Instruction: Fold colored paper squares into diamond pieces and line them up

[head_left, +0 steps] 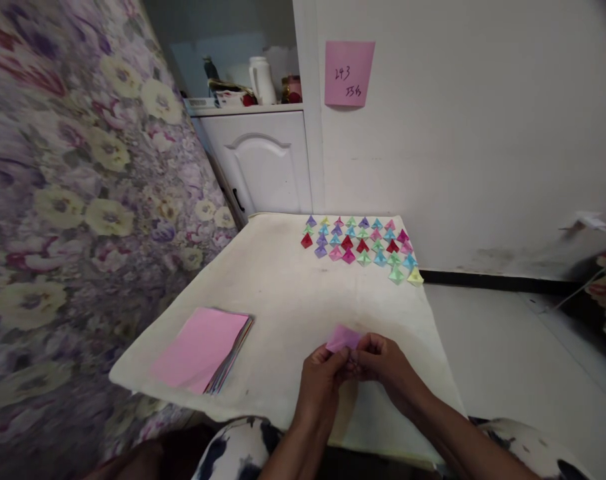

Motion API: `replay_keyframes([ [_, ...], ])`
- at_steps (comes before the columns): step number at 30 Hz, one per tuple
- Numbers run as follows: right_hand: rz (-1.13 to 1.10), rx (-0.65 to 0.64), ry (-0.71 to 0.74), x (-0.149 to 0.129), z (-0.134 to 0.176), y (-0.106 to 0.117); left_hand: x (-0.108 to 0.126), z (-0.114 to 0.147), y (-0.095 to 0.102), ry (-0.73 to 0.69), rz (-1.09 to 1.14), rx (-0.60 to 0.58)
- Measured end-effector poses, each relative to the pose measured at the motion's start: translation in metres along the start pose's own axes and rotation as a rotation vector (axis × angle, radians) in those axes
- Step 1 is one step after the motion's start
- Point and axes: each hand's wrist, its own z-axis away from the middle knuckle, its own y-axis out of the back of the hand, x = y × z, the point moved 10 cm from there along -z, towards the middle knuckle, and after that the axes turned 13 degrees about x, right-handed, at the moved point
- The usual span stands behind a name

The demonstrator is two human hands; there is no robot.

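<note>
A small folded piece of pink paper (343, 337) is held up over the near part of the table, pinched between both hands. My left hand (323, 370) grips its lower left side with thumb and fingers closed. At its right side, my right hand (383, 360) is closed on the paper too, the fingertips of both hands meeting at its lower edge. Part of the paper is hidden behind the fingers. Farther back, rows of small folded paper pieces (363, 246) in red, blue, green, purple, pink and yellow lie on the table.
A stack of coloured paper sheets (200, 347), pink on top, lies at the table's left. The table (283, 287) has a cream cover. Beyond it are a white cabinet (263, 157) and a wall with a pink note (349, 73). A floral curtain (83, 200) hangs at left.
</note>
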Motion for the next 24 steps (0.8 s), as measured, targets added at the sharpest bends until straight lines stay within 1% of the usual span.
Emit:
replay_keyframes([
  [3,0.011,-0.02,0.003,-0.004,0.002,-0.001,0.002,-0.001,0.001,-0.022,-0.019,0.016],
  [8,0.167,-0.074,0.027,-0.022,0.001,0.008,0.004,-0.002,0.003,-0.069,-0.169,0.014],
  [10,0.191,-0.044,0.093,-0.035,-0.001,0.015,0.001,-0.001,0.002,-0.074,-0.248,-0.008],
  [12,0.208,-0.026,0.119,-0.041,-0.002,0.018,-0.004,0.001,-0.001,-0.072,-0.331,-0.04],
  [17,0.29,-0.057,0.072,-0.03,-0.003,0.015,-0.016,0.006,-0.009,-0.044,-0.436,-0.107],
  [24,0.263,-0.069,0.074,-0.032,-0.003,0.014,-0.015,0.006,-0.01,-0.047,-0.439,-0.12],
])
